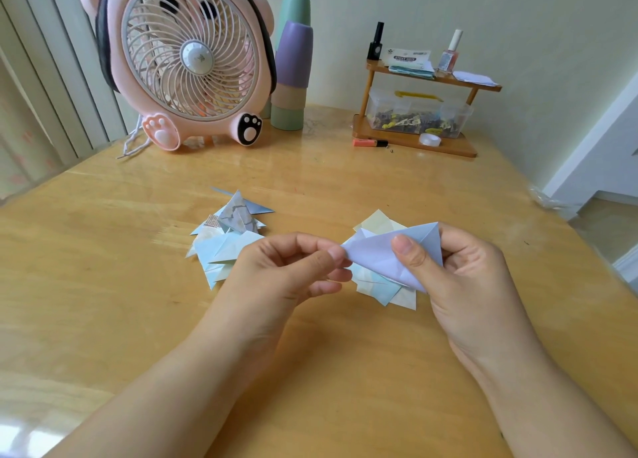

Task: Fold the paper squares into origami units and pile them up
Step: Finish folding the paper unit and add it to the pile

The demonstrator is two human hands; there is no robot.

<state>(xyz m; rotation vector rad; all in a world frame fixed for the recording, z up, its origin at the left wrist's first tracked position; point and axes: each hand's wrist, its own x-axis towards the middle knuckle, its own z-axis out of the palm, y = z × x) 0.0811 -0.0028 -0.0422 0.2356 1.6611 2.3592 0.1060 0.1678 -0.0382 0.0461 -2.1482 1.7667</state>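
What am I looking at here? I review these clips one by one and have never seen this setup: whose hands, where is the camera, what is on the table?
There is no machine. A person wears one camera on the head, looking down at their own hands. The left hand pinches one corner of a pale lilac folded paper; the right hand grips its other side. On the wooden table lie a pile of folded units to the left and a stack of paper squares beneath the held paper. Behind stand a pink fan, stacked cups and a small shelf.

Glossy wooden table (103,285), pale green wall (518,26), vertical blinds (51,77)
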